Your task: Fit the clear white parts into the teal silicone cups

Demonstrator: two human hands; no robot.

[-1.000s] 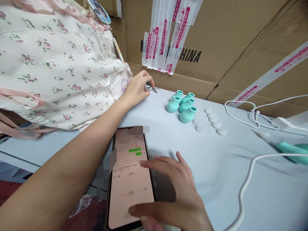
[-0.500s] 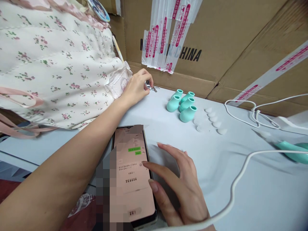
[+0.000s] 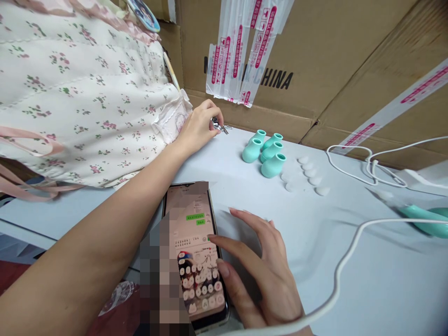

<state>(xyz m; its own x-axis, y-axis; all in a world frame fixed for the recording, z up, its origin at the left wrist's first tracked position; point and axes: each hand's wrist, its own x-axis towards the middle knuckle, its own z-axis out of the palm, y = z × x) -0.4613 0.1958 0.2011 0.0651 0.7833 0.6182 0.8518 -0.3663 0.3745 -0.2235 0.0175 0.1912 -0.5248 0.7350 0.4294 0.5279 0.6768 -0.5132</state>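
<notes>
Keyboard (image 3: 201,280) newly on phone (image 3: 196,228), right hand (image 3: 269,268) barely moved

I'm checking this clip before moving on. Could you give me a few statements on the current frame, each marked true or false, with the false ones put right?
1. Five teal vase-shaped pieces stand grouped on the table. True.
2. The right hand holds one of the teal vase-shaped pieces. False: it is at the phone, index fingertip at the screen's right edge.
3. The left hand is at the small silver pieces. True, though whether it grips any is hidden.
4. The phone's screen is dark. False: it is lit.
5. The teal-handled tool lies at the picture's right side. True.
</notes>
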